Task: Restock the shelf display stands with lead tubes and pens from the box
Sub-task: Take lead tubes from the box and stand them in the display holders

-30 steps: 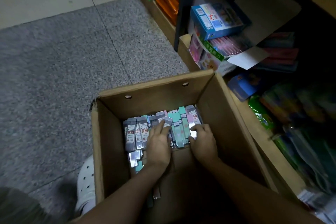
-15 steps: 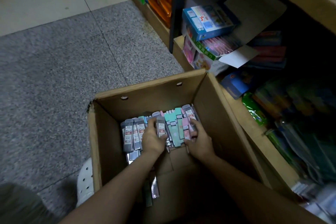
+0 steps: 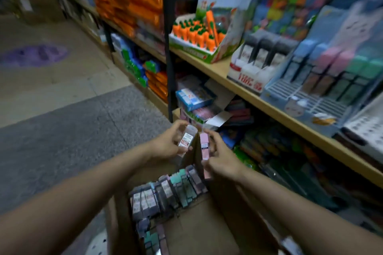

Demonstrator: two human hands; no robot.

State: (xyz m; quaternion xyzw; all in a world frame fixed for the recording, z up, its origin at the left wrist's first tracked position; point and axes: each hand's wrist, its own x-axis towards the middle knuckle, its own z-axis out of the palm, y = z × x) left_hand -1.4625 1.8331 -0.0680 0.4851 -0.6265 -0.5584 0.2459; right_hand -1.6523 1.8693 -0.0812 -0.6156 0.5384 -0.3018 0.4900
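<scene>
Two hands are raised above the cardboard box, each with a lead tube in its grip. The left hand curls its fingers round a clear lead tube with a white and red label, held upright. The right hand pinches a pink lead tube, also upright, just beside the clear one; the two tubes are close but I cannot tell if they touch. Below them, more lead tubes in grey, teal and pink lie in rows in the bottom of the box. To the right, on the wooden shelf, stand a white display stand with dark-capped tubes and a blue display stand with blue, pink and green caps. Beyond them sits a box of carrot-shaped items. The view is blurred.
</scene>
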